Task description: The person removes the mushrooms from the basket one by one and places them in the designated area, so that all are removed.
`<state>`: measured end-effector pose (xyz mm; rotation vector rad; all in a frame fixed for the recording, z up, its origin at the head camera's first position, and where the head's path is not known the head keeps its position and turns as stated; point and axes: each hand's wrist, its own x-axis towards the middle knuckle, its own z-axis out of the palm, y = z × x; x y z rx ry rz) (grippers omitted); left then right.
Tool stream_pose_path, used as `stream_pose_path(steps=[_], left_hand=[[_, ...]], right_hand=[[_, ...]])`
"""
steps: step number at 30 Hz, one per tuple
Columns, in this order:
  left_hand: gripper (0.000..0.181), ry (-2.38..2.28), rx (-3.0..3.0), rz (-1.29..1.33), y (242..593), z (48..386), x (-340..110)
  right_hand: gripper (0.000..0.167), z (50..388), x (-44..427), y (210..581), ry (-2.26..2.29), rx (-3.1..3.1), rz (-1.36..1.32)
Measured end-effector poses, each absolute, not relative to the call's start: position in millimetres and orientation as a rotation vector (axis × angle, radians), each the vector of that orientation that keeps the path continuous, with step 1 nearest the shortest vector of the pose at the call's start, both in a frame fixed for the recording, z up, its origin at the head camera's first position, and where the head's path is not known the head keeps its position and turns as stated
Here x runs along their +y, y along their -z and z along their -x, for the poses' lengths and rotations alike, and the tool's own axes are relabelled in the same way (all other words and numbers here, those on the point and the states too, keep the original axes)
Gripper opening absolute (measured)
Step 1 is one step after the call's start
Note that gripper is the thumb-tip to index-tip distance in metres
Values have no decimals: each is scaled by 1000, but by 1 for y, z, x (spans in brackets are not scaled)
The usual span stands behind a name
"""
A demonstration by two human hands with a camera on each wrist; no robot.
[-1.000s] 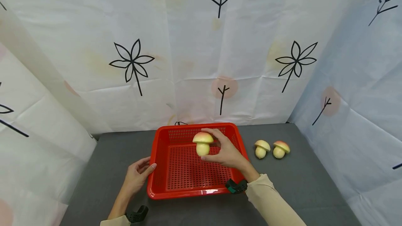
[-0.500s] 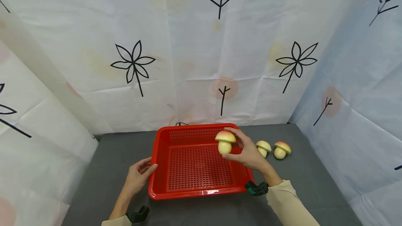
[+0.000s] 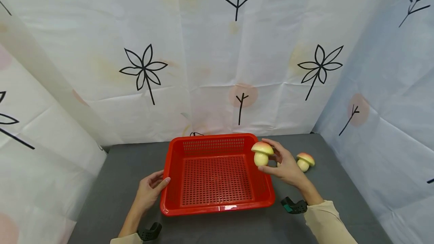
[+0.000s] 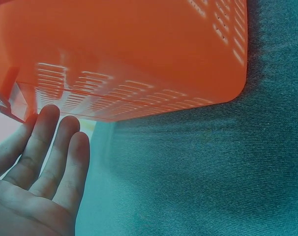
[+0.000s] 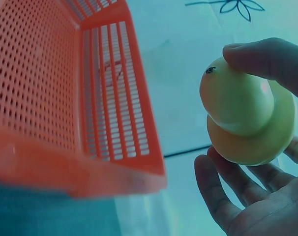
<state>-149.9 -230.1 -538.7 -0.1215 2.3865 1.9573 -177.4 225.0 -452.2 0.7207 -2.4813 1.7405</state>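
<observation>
My right hand point(image 3: 286, 166) holds a toy mushroom point(image 3: 262, 154) between thumb and fingers, above the right rim of a red plastic basket point(image 3: 217, 210). The mushroom has a red-yellow cap and a pale yellow stem. In the right wrist view, the thumb presses on the stem point(image 5: 232, 93), which bears a small dark mark at its end. My left hand point(image 3: 147, 192) holds the basket's left rim, thumb over it and fingers outside. From the left wrist, those fingers point(image 4: 65, 167) appear fairly straight along the basket's outer wall point(image 4: 139, 54).
Another toy mushroom point(image 3: 305, 161) stands on the grey tabletop point(image 3: 339, 206) right of my right hand. A further one is almost wholly hidden behind that hand. Printed white cloth point(image 3: 203, 67) hangs behind and on both sides of the table.
My right hand has carried the mushroom rightward, from over the basket's middle to its right rim, and now covers one of the standing mushrooms. My left hand stays at the left rim.
</observation>
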Motion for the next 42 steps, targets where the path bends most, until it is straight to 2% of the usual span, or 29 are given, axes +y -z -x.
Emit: stream_pose_path(steps=[16, 22, 42], left_hand=[[54, -1945, 2381, 157, 537, 150, -229], [54, -1940, 2391, 150, 538, 151, -230], [53, -1926, 2408, 133, 538, 149, -230]], right_hand=[[81, 177, 269, 457, -1627, -2602, -472], [82, 177, 286, 464, -1462, -2625, -398], [86, 170, 355, 496, -1472, -2532, -27]])
